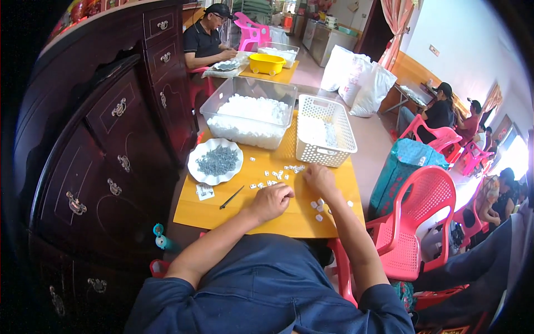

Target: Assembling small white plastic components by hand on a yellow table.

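Note:
Over the yellow tabletop (194,214), my left hand (271,201) rests with its fingers curled in; whatever they hold, if anything, is hidden. To its right and a little farther off, my right hand (320,181) is also closed, its fingertips down by the table and out of sight. Small white plastic pieces with dark holes (279,174) lie scattered between and beyond my hands. More white pieces (320,207) lie beside my right wrist. A scalloped white plate (194,173) holds a heap of grey screws or pins. Left of my left hand lies a dark, thin screwdriver-like tool (232,197).
A clear bin (222,123) of white pieces and a white perforated basket (342,136) stand at the table's far side. Left is a dark cabinet (100,150); right, a red plastic chair (414,222). Another person (204,44) sits at a table beyond.

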`<state>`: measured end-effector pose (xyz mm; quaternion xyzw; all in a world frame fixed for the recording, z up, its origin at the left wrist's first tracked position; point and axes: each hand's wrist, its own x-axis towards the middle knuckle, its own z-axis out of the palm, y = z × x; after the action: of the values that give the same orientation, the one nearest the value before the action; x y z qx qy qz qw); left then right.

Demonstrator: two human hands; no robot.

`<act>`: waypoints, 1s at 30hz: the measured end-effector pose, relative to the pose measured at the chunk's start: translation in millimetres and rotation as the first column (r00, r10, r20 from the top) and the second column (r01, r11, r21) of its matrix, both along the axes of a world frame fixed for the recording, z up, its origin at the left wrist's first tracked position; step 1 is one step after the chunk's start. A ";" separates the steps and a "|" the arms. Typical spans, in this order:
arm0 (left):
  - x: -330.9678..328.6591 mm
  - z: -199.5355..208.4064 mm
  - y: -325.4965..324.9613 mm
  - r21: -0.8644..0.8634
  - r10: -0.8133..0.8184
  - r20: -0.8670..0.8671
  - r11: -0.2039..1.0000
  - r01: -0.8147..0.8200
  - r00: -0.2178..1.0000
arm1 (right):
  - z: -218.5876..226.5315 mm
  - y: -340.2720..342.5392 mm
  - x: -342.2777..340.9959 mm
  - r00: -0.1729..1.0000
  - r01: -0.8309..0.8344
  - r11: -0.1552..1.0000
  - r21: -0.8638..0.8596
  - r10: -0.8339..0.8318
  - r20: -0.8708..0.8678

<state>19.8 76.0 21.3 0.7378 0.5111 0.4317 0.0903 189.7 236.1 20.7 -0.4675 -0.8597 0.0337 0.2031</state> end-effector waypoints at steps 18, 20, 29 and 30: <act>1.4 -1.0 3.6 -0.157 0.000 0.408 0.985 0.070 0.913 | 2.9 -109.3 36.7 0.649 -0.406 0.760 -0.508 -0.153 -0.746; 4.4 -1.1 3.3 -0.166 0.006 0.423 0.984 0.071 0.906 | -6.0 -119.6 30.5 0.587 -0.451 0.724 -0.522 -0.199 -0.784; 5.5 -4.8 2.7 -0.221 -0.015 0.460 0.967 0.130 0.888 | -12.9 -134.7 22.7 0.560 -0.357 0.834 -0.421 -0.169 -0.811; 5.4 -4.9 3.5 -0.225 -0.014 0.458 0.966 0.131 0.889 | -16.6 -136.3 22.3 0.560 -0.345 0.863 -0.369 -0.126 -0.819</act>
<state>25.2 79.5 16.3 0.6184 0.4981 0.5200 0.3148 212.0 99.8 4.1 -0.3756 -0.6549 0.4768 0.4502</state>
